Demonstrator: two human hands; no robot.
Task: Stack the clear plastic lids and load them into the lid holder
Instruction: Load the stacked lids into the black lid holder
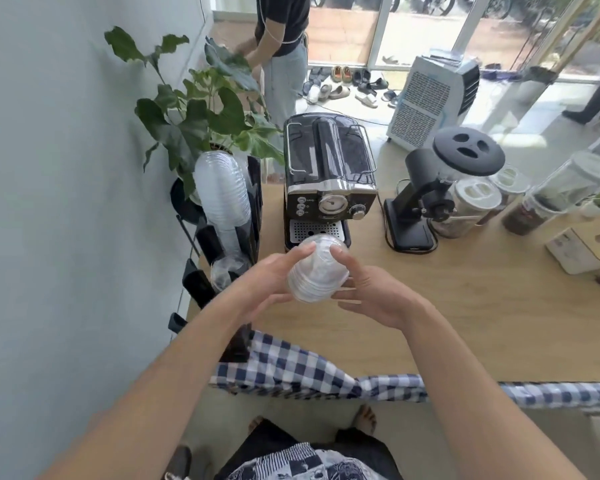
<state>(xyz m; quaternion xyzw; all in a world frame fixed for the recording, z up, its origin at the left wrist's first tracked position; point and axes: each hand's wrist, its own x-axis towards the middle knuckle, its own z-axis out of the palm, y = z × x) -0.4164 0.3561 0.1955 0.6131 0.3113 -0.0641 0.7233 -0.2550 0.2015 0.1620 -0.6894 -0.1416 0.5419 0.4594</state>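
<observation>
Left hand (267,275) and right hand (368,289) cup the lid stack (316,271) between loose grips.

Clear nested domed lid stack (315,271), midair before black lid holder (253,188).

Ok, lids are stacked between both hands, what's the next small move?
Probably carry the stack of dome lids, cupped between left hand and right hand, left toward the black lid holder: it stands at the counter's left end, already holding a tall column of lids.
</observation>
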